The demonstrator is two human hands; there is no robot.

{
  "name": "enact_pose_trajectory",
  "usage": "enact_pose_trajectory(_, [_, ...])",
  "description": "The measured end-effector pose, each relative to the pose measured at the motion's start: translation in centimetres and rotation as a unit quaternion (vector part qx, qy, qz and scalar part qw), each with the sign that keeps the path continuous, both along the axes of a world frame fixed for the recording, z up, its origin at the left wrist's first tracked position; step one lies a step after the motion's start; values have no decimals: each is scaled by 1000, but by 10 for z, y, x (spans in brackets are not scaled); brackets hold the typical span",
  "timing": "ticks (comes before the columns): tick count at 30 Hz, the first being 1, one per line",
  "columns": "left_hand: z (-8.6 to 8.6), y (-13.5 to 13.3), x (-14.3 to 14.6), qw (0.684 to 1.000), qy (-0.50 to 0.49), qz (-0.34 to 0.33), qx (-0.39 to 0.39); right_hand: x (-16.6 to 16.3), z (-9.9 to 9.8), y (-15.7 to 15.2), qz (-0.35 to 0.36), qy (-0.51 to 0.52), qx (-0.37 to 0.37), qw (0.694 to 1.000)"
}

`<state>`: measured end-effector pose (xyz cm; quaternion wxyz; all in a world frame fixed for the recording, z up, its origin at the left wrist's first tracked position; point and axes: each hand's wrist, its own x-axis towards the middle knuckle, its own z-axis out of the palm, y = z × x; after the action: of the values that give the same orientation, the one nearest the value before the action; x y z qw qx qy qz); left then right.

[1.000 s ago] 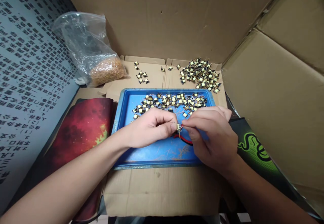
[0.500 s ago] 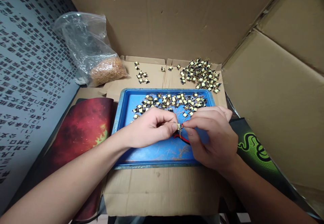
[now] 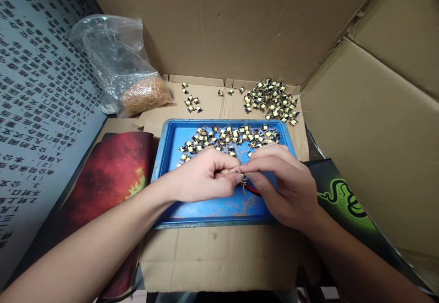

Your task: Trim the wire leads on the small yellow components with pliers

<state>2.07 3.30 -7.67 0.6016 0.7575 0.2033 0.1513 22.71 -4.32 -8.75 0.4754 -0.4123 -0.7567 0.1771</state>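
Over the blue tray (image 3: pixel 202 220), my left hand (image 3: pixel 209 175) pinches a small transformer (image 3: pixel 243 178) between thumb and forefinger. Its dark pin end and thin wires stick out toward the right; the rest is hidden by my fingers. My right hand (image 3: pixel 284 179) meets it from the other side, with forefinger and thumb tips closed in at the transformer. A red-and-black handled tool (image 3: pixel 253 188) lies in the tray, partly covered by my right hand. Many similar yellow-wrapped transformers (image 3: pixel 228 135) are spread along the tray's far half, with wire scraps around them.
Behind the tray, a heap of transformers (image 3: pixel 272 99) sits at the right on cardboard, and a few loose ones (image 3: pixel 193 101) at the left. A clear plastic bag (image 3: pixel 137 83) holds copper-coloured wire scraps. Cardboard walls (image 3: pixel 222 29) enclose the back and right. A red mat (image 3: pixel 116 170) lies left.
My right hand has shifted slightly left, its forefinger now against my left fingertips. The transformer has turned in my left fingers, so its yellow side shows less.
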Motion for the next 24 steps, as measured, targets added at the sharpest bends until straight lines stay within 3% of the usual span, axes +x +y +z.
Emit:
enact_pose_trajectory(6, [-2, -1, 0, 999, 27, -18, -1, 2, 0, 4, 93, 110, -166, 976])
enact_pose_trajectory(11, [-2, -1, 1, 999, 22, -24, 5, 0, -4, 4, 71, 174, -232, 954])
enact_pose_trajectory(14, [0, -1, 2, 1000, 4, -4, 10, 1, -7, 6, 62, 262, -311, 912])
enact_pose_trajectory(18, [1, 1, 2, 999, -35, 29, 2, 5, -11, 9, 121, 330, -403, 845])
enact_pose_trajectory(24, [0, 2, 1, 998, -58, 29, -2, 5, -10, 10, 145, 364, -445, 806])
